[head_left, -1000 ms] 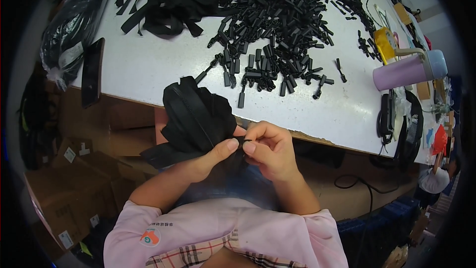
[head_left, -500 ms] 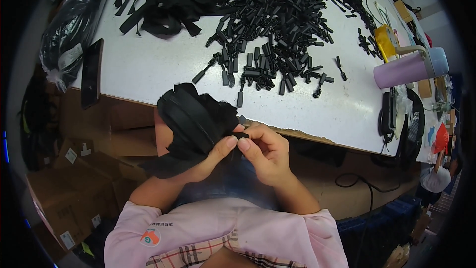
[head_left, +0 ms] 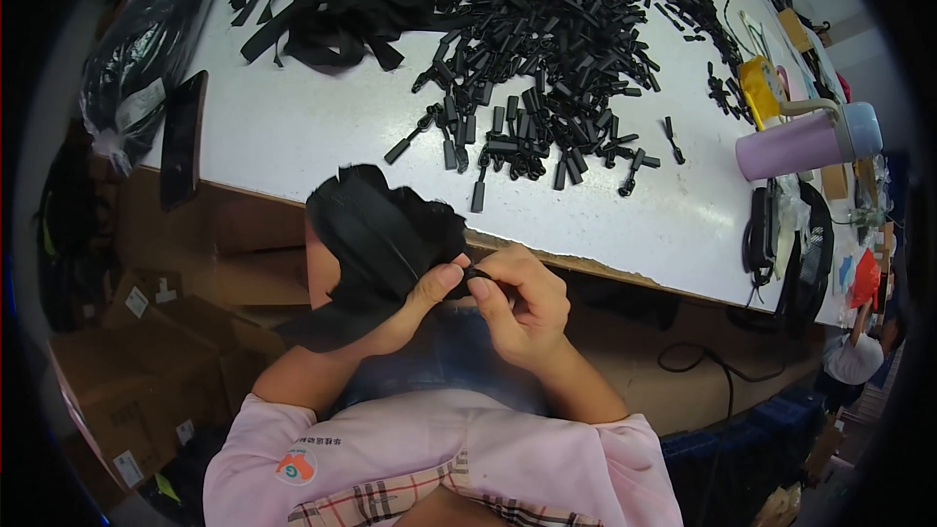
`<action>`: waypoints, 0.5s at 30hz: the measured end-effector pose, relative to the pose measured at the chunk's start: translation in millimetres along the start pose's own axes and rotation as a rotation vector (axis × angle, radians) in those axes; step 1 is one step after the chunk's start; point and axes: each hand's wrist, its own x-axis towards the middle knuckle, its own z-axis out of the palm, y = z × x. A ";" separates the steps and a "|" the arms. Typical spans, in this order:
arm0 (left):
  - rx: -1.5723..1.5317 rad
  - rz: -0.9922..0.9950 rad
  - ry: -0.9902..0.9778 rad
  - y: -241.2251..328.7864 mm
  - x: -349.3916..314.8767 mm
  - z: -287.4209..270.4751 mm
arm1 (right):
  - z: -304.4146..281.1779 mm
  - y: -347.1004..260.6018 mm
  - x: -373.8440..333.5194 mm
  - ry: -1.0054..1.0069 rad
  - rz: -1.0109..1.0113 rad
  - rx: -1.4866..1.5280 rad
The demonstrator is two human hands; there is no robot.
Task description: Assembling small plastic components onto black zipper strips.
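Observation:
My left hand is closed on a fanned bundle of black zipper strips, which spreads up and to the left in front of the table edge. Close against it, my right hand pinches a small black zipper pull between thumb and forefinger, at the end of one strip. Fingers hide most of that small piece, so I cannot tell whether it is threaded on. Beyond my hands a large heap of black zipper pulls covers the white table.
More black strips lie at the far left of the table. A dark phone and a plastic-wrapped bundle sit at its left edge. On the right stand a lilac bottle and a yellow tape roll. Cardboard boxes stand lower left.
My right thumb and fingers have shifted slightly at the strip's end, and the small black piece has turned between them. The bundle stays in my left hand, almost unmoved.

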 end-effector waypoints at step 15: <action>-0.212 -0.276 0.024 -12.9 5.5 -12.6 | 8.8 -5.2 10.2 -0.175 0.235 -0.240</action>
